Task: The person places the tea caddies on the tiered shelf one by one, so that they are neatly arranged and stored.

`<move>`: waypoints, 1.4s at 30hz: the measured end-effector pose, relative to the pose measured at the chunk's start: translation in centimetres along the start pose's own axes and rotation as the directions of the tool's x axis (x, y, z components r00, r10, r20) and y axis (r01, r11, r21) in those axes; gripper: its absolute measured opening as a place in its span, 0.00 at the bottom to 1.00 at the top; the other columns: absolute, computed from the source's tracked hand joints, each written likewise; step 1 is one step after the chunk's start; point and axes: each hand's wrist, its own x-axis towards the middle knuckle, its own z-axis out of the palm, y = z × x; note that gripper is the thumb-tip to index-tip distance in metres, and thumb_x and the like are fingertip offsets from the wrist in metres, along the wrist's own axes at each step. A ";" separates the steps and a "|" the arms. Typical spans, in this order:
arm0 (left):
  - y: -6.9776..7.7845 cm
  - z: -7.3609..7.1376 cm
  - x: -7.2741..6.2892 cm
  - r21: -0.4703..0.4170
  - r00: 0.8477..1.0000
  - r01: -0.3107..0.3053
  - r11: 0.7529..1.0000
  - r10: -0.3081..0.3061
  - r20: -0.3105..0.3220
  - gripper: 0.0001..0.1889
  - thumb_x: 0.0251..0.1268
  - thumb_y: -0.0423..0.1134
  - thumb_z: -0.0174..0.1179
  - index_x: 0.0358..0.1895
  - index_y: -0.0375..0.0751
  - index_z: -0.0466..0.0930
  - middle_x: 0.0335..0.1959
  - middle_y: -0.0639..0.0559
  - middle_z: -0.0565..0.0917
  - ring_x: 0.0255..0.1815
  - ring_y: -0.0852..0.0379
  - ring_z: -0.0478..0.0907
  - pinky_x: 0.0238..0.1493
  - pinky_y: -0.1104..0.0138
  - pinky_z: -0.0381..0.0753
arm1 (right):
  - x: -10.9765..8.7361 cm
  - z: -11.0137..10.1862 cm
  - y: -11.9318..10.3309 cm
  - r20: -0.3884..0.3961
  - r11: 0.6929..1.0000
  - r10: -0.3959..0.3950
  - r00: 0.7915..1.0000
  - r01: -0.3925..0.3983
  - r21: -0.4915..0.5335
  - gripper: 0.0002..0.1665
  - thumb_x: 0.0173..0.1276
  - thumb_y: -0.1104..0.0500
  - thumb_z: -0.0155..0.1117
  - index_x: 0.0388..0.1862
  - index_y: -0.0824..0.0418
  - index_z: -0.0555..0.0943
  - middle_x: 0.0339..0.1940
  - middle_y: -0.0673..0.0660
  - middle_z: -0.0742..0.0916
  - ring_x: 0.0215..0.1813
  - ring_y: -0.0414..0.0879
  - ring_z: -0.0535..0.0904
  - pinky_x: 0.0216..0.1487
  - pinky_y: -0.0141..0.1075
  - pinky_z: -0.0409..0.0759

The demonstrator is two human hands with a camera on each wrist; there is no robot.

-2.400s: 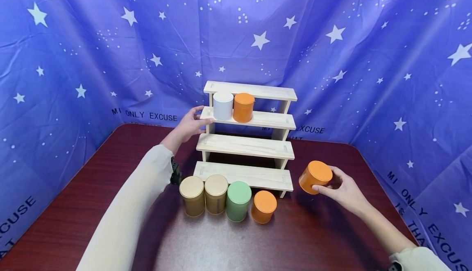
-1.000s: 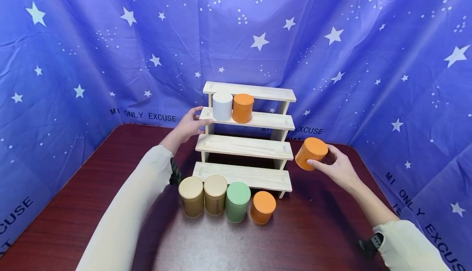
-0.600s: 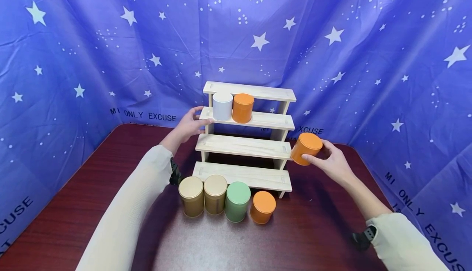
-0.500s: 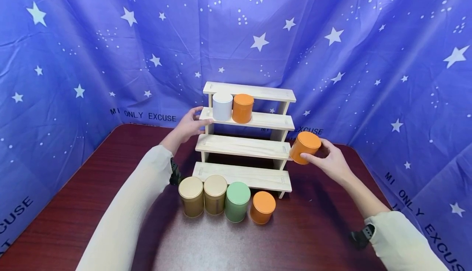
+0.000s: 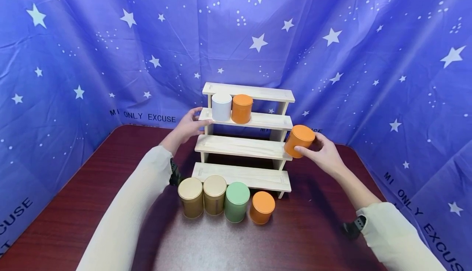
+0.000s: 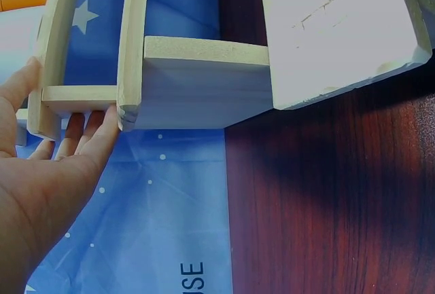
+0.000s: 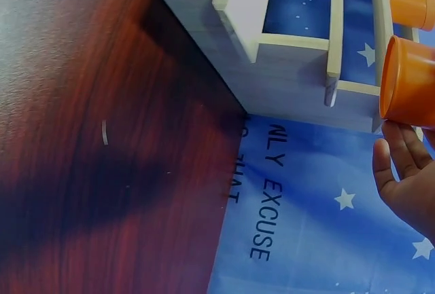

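Observation:
My left hand (image 5: 188, 125) grips the left end of a pale wooden four-step display rack (image 5: 243, 145). Its thumb lies along the second-highest board, and the other fingers are at the side panel (image 6: 81, 97). In my right hand (image 5: 324, 152) is an orange canister (image 5: 300, 138), slightly tilted, held with the thumb in front. That canister overlaps the right end of the third-highest board in the head view; from the right wrist, its open-looking base rim (image 7: 389, 80) shows. On the second-highest board stand a white canister (image 5: 221, 108) and another orange canister (image 5: 241, 109).
In front of the rack, a row of canisters stands on the dark red wooden table (image 5: 295, 238): two gold canisters (image 5: 192, 201), a green canister (image 5: 237, 205) and an orange canister (image 5: 262, 210). A blue star-printed cloth (image 5: 147, 37) hangs behind and at both sides.
My right hand has raised the orange canister from low at the right of the rack, moving it up and left to the board ends. The left hand has stayed at the rack.

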 end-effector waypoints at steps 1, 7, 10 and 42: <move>0.0 0.0 0.0 0.003 1.000 0.002 1.000 -0.002 0.001 0.41 0.63 0.35 0.59 0.74 0.45 0.43 0.67 0.33 0.60 0.65 0.38 0.65 0.63 0.48 0.71 | 0.1 0.0 -0.1 0.000 1.000 0.002 1.000 -0.002 -0.004 0.39 0.59 0.47 0.69 0.64 0.61 0.68 0.54 0.61 0.80 0.45 0.32 0.75 0.42 0.21 0.76; 0.2 0.0 -0.3 -0.014 1.000 0.027 1.000 -0.027 0.013 0.41 0.63 0.35 0.59 0.74 0.46 0.43 0.68 0.33 0.59 0.66 0.38 0.64 0.64 0.48 0.70 | 0.9 0.2 -0.6 -0.007 1.000 0.005 1.000 -0.005 -0.016 0.39 0.59 0.44 0.68 0.64 0.60 0.68 0.54 0.61 0.80 0.52 0.49 0.77 0.50 0.34 0.77; 0.9 0.2 -0.9 -0.021 0.999 0.036 0.999 -0.035 0.025 0.41 0.64 0.34 0.58 0.74 0.45 0.42 0.69 0.32 0.58 0.66 0.37 0.63 0.64 0.48 0.70 | 1.3 0.2 -0.8 -0.011 1.000 -0.015 1.000 0.015 -0.019 0.38 0.58 0.45 0.68 0.63 0.60 0.69 0.52 0.61 0.81 0.52 0.51 0.77 0.49 0.35 0.77; -0.1 0.1 0.2 0.011 1.000 0.005 1.000 -0.005 -0.015 0.40 0.64 0.35 0.59 0.74 0.46 0.45 0.67 0.33 0.61 0.64 0.39 0.66 0.62 0.48 0.73 | 4.9 1.4 -3.1 -0.025 0.998 -0.063 0.998 0.062 -0.009 0.39 0.57 0.43 0.69 0.63 0.59 0.70 0.50 0.59 0.80 0.49 0.49 0.75 0.46 0.38 0.74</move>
